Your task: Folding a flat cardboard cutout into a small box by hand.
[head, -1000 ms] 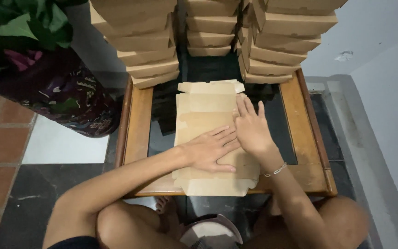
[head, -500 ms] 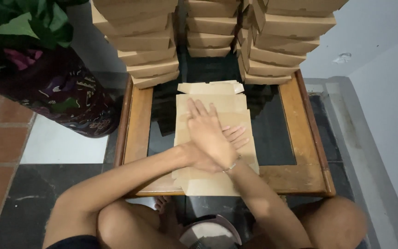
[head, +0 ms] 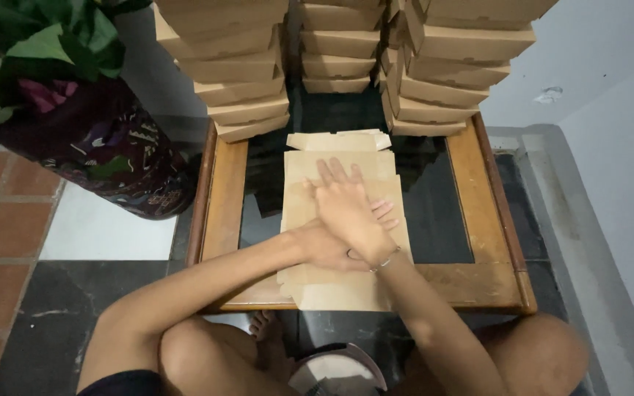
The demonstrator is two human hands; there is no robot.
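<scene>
Nearest the camera are the person's bent knees and a round pale object on the dark floor (head: 53, 323) between them, too cropped to identify. Both forearms reach forward and cross over the front of the low wooden desk (head: 225, 198), which has a dark glass inset.

The right hand (head: 346, 209) lies uppermost, palm down, fingers spread flat and pointing away from the body, with a thin bracelet at the wrist. The left hand (head: 332, 246) sits beneath it, mostly covered, its fingertips showing just to the right of the right hand's edge. Neither grip is closed on anything: both are open and pressed flat on the unfolded brown cardboard blank (head: 332, 290).

That cardboard blank lies flat in the middle of the desk, directly under both palms, its long axis running from the near edge, which it slightly overhangs, straight away from the person. Its far flaps (head: 339, 141) lie beyond the fingertips, uncovered. The right hand reaches farther along the sheet and is the nearer hand to those far flaps; the left hand rests closer to the near end.

Farther back, tall stacks of folded brown boxes (head: 247, 81) stand in several columns across the rear of the desk. To the left, off the desk, a patterned dark cloth bundle (head: 104, 158) sits under green leaves (head: 45, 44), over red and pale floor tiles
</scene>
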